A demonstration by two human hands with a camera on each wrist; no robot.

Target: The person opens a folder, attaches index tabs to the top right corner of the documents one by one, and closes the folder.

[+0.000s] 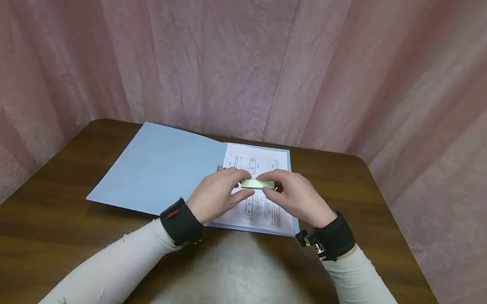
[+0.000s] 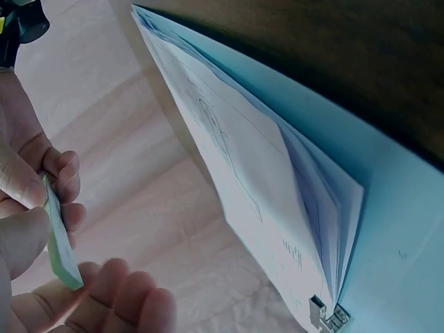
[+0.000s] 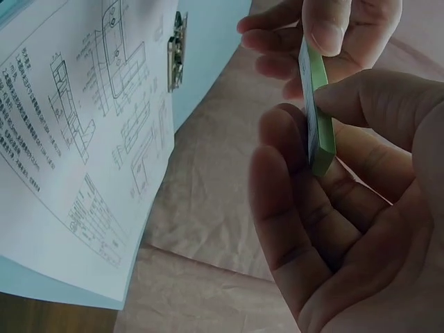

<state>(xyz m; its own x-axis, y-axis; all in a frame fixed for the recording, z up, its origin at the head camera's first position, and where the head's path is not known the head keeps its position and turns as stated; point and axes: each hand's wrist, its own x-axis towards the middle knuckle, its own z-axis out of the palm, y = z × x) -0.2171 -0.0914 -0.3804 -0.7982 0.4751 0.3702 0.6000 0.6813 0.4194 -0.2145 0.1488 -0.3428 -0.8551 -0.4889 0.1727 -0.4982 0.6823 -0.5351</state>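
A narrow pale-green pad [image 1: 255,184], looking like a small block of sticky notes, is held lengthwise over the papers between both hands. My left hand [image 1: 219,192] pinches its left end with the thumb and fingers. At the other end, my right hand [image 1: 299,197] pinches it the same way. In the right wrist view the green pad [image 3: 320,114] shows a green edge and a paler face turned to the papers. The right thumb presses on the green edge there, with the other fingers curled behind.
A light blue folder [image 1: 161,170] lies spread on the brown wooden table [image 1: 43,223]. Printed sheets [image 1: 230,217] with technical drawings fill its right side. A metal clip [image 3: 177,52] sits at the fold. Pink curtain [image 1: 241,57] hangs behind the table.
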